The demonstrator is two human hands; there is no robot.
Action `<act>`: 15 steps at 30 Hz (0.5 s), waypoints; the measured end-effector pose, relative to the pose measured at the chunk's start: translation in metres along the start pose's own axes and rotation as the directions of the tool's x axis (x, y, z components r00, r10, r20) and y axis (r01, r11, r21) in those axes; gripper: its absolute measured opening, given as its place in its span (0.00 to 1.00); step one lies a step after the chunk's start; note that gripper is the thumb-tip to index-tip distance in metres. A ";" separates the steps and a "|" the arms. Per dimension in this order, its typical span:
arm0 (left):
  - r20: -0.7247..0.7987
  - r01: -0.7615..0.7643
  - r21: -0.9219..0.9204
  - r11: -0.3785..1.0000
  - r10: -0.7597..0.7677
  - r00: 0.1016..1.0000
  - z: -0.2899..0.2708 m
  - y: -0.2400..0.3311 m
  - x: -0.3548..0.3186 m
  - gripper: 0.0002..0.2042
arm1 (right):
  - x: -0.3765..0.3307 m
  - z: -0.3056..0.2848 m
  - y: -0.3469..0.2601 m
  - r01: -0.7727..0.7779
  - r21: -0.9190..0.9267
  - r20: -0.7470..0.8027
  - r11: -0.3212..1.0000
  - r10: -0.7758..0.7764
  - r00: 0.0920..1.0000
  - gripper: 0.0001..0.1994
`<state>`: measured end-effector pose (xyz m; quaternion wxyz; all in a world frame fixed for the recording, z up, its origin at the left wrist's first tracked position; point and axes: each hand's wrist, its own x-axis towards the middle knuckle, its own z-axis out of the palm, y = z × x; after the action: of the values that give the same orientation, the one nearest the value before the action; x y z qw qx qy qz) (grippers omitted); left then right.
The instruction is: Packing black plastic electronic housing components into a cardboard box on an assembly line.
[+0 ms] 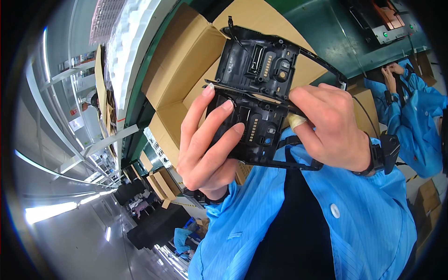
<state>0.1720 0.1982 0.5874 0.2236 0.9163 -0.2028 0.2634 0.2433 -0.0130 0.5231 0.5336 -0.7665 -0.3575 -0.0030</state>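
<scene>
- I have two black housings up in both hands, in front of an open cardboard box (175, 63): upper housing (227, 60) above, lower housing (262, 122) just below, near edges close together.
- Left hand (207, 149): fingers spread and half curled, tips over the left end of the lower housing; thumb hidden, but I read it as a loose clasp from behind.
- Right hand (329, 126): thumb and fingers closed in a pinch at the right, where the edges come together; seems to have the upper housing, exact contact covered.
- Handling, my guess: light, stiff moulded plastic, a bit slick; thin side rails could flex or snap.
- I'd hold by the solid outer rims, off the gold contacts (268, 66) and the thin black cable (231, 29), which look delicate.
</scene>
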 end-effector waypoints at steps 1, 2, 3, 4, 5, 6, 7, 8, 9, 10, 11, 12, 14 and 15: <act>0.000 0.006 -0.002 1.000 -0.006 1.000 0.000 0.000 0.000 0.22 | 0.000 0.000 0.001 0.000 0.000 0.001 1.000 0.000 1.000 0.12; 0.000 0.011 -0.003 1.000 -0.011 1.000 0.001 0.001 0.000 0.22 | 0.000 0.000 0.001 0.000 -0.003 0.003 1.000 0.000 1.000 0.12; -0.001 0.012 -0.004 1.000 -0.012 1.000 0.001 0.001 0.000 0.22 | 0.000 0.001 0.002 0.001 -0.005 0.005 1.000 -0.001 1.000 0.12; -0.004 0.017 -0.006 1.000 -0.017 1.000 0.001 0.001 -0.001 0.22 | 0.000 0.000 0.001 0.002 -0.005 0.006 1.000 -0.002 1.000 0.12; -0.007 0.022 -0.008 1.000 -0.022 1.000 0.001 0.001 -0.001 0.22 | 0.000 0.000 0.001 -0.001 0.001 0.013 1.000 0.001 1.000 0.12; -0.008 0.022 -0.007 1.000 -0.022 1.000 0.000 0.001 -0.002 0.22 | 0.001 0.000 0.000 -0.003 0.008 0.019 1.000 0.003 1.000 0.12; -0.006 0.021 -0.013 1.000 -0.021 1.000 0.001 0.001 -0.002 0.22 | 0.001 0.000 0.001 -0.006 0.007 0.020 1.000 0.006 1.000 0.12; -0.004 0.020 -0.019 1.000 -0.020 1.000 0.002 0.000 -0.002 0.23 | 0.001 0.000 0.002 -0.008 0.031 0.007 0.999 0.008 1.000 0.12; -0.003 0.021 -0.022 1.000 -0.021 1.000 0.002 0.000 -0.002 0.23 | 0.002 0.001 0.003 -0.009 0.056 -0.005 0.998 0.009 1.000 0.12; 0.002 0.021 -0.021 1.000 -0.021 1.000 0.001 0.000 -0.002 0.23 | 0.002 0.002 0.003 -0.008 0.054 -0.004 0.999 0.009 1.000 0.12; 0.008 0.022 -0.021 1.000 -0.022 1.000 0.000 0.000 -0.002 0.24 | 0.002 0.003 0.004 -0.039 0.101 0.019 0.994 0.037 0.999 0.11; 0.006 0.022 -0.021 1.000 -0.022 1.000 -0.001 0.001 -0.003 0.24 | 0.002 0.004 0.004 -0.070 0.147 0.044 0.987 0.064 0.997 0.11; 0.004 0.054 -0.004 0.999 -0.054 0.999 -0.003 0.003 -0.005 0.25 | 0.004 0.006 0.006 -0.085 0.184 0.075 0.979 0.072 0.995 0.10; 0.002 0.054 -0.003 0.999 -0.054 0.999 -0.004 0.003 -0.005 0.25 | 0.005 0.007 0.007 -0.102 0.222 0.106 0.970 0.080 0.991 0.10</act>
<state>0.1651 0.1991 0.5886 0.2318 0.9214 -0.1784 0.2560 0.2484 -0.0055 0.5162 0.5992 -0.7155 -0.3451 0.0993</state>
